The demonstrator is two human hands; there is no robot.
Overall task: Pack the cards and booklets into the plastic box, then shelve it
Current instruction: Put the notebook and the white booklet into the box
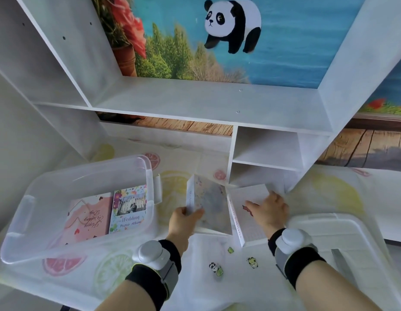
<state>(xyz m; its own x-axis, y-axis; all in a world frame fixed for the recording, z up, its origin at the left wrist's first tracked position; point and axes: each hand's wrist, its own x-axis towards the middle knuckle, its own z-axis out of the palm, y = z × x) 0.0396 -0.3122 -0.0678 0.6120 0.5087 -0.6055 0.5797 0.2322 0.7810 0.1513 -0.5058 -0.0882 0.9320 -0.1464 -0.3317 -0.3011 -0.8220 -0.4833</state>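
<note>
Centre frame: pale marbled booklet (209,207), tilted up, long axis toward the upper frame, pinched at its lower-left corner by left hand (183,223); clear plastic box (38,198) lies left, nearest that hand; right hand (270,209) rests flat on white booklet (246,212).

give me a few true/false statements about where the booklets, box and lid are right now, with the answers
1. Two booklets already lie flat inside the plastic box. True: the pink booklet and the Wedding Photo Album sit side by side.
2. The left hand is empty. False: it grips the marbled booklet, tilted up.
3. The right hand rests on the white booklet on the table. True.
4. The lid is on the box. False: it lies off to the right, beside the right wrist.
5. The box sits on the shelf. False: it is on the table.
</note>
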